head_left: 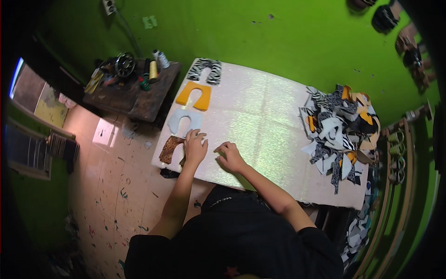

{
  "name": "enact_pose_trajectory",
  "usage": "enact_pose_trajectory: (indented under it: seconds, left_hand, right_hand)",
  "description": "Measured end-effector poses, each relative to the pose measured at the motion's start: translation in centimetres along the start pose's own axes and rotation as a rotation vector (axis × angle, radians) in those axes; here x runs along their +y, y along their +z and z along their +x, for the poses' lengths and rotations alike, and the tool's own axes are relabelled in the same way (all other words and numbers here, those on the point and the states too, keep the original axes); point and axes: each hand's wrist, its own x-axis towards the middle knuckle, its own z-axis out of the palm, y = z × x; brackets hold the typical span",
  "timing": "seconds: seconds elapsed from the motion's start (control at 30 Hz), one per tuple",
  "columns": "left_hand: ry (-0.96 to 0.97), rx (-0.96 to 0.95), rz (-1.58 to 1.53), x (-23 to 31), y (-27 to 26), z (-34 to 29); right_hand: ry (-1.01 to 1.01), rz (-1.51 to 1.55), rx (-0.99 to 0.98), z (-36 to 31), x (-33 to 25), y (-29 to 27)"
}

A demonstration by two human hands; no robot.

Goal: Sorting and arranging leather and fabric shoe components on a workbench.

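My left hand (196,148) lies palm down with its fingers apart, over the right side of a leopard-print U-shaped piece (171,148) and close to a pale grey-white one (176,122). Part of the leopard-print piece is hidden under that hand. Farther up the same column lie a yellow-orange U-shaped piece (189,93) and a zebra-striped one (194,69). To the right, my right hand (230,157) is low over the white, shiny table covering (246,102), its fingers loosely bent and apart, with nothing seen in them.
A heap of mixed cut scraps (339,130) covers the table's right end. Left of the table stands a dark wooden stand (146,100) with a sewing machine (124,65) and thread spools (153,69). Small scraps litter the tiled floor (134,195). Footwear hangs on a right-hand rack (397,158).
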Motion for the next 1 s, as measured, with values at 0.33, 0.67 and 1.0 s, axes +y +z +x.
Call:
enact_pose_trajectory:
  seconds: [0.33,0.67,1.0]
  left_hand:
    - [0.359,-0.290,-0.422,18.3,10.0,0.8]
    - [0.635,-0.445,-0.587,34.0,18.4,1.0]
    - [0.746,-0.552,-0.633,45.5,20.4,4.3]
  right_hand:
    - [0.319,0.079,0.470,-9.8,7.3,-13.7]
    - [0.396,0.158,1.016,-20.8,14.3,-29.8]
    - [0.737,-0.402,1.312,-26.7,21.3,-47.4]
